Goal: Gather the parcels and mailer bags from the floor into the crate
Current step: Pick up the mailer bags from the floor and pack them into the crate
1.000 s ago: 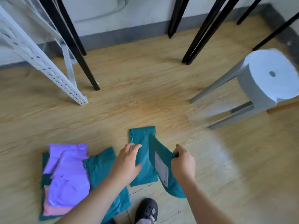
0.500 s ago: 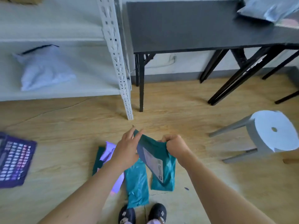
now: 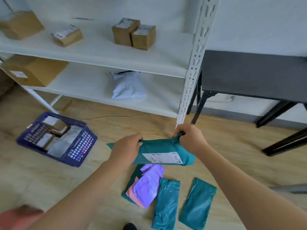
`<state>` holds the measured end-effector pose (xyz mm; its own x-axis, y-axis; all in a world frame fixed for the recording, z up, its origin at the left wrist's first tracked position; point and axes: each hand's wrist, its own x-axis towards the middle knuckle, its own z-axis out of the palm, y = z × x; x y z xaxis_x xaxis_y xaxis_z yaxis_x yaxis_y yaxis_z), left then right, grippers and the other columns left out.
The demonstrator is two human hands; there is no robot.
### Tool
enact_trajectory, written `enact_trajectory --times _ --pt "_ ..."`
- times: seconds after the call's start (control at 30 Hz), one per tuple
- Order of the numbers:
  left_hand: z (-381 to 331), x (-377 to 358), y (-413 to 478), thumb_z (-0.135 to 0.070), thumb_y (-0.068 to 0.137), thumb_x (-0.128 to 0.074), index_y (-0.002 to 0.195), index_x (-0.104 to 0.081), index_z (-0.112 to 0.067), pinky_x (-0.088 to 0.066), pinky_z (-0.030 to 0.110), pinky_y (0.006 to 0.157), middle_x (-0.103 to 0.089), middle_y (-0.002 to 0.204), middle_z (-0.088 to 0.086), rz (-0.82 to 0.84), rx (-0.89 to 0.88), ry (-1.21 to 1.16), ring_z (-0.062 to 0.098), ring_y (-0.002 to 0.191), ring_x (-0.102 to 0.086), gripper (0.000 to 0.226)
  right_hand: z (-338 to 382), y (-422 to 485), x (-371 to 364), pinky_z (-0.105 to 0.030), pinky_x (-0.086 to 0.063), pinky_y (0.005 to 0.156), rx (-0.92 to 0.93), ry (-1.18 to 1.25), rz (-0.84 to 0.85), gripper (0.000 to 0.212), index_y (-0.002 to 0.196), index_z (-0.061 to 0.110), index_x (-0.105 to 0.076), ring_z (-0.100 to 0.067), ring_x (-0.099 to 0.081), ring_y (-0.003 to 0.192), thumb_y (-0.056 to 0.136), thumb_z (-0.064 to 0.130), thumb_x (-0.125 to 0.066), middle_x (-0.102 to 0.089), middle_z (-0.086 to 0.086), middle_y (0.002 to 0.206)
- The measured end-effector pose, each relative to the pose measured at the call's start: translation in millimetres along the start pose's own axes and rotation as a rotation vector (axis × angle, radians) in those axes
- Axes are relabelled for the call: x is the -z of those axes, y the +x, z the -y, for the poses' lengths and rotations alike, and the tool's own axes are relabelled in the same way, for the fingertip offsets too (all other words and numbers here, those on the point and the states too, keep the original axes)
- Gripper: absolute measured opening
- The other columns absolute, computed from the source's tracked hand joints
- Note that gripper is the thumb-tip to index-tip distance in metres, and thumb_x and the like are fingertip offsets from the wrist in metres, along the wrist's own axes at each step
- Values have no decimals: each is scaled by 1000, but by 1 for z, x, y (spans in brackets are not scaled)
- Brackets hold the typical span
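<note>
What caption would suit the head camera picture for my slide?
Left hand and right hand hold a teal mailer bag above other bags on the floor, with the blue crate to the left.

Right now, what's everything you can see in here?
Teal mailer bag: one, white label, held in both hands.
Teal floor bags: two, side by side, floor, lower right.
Purple bag: one, atop a pink bag and a bottom teal bag, floor.
Crate: one, dark blue, floor left, holding parcels.
Cardboard boxes: four brown, upper shelf; one larger, lower shelf.
White bag: one, lower shelf.
Shelf unit: one, white, behind.
Table: one, black, right.
Left hand: grips the held bag's left end.
Right hand: grips its right end.
</note>
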<state>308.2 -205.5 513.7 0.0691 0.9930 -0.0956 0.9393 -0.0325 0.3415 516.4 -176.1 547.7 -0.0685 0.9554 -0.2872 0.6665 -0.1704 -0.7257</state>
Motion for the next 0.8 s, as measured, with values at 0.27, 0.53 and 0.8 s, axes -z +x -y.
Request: enact_trajectory --times 0.27,0.53,0.8 --pt "79 65 -18 -17 97 -44 101 -57 -11 -28 27 64 -61 92 4 -115 43 -27 20 85 -54 14 94 5 -69 -32 -50 91 212 -472 408 57 132 28 -48 -21 -60 106 79 14 -64 -63 0 120" --pt "199 129 1 -14 94 -52 122 -51 -18 -44 28 82 -48 129 -4 -296 94 -135 15 116 -47 29 195 45 -194 -24 -36 53 132 -317 261 25 86 19 -63 -20 -50 64 86 4 -43 -56 -2 71" --pt "372 164 -2 -11 89 -61 144 -26 -20 -38 31 104 -23 151 2 -305 418 -336 19 138 -30 66 294 104 -295 -21 -31 47 -24 -116 136 27 81 23 -57 -15 -44 58 86 1 -42 -51 2 63"
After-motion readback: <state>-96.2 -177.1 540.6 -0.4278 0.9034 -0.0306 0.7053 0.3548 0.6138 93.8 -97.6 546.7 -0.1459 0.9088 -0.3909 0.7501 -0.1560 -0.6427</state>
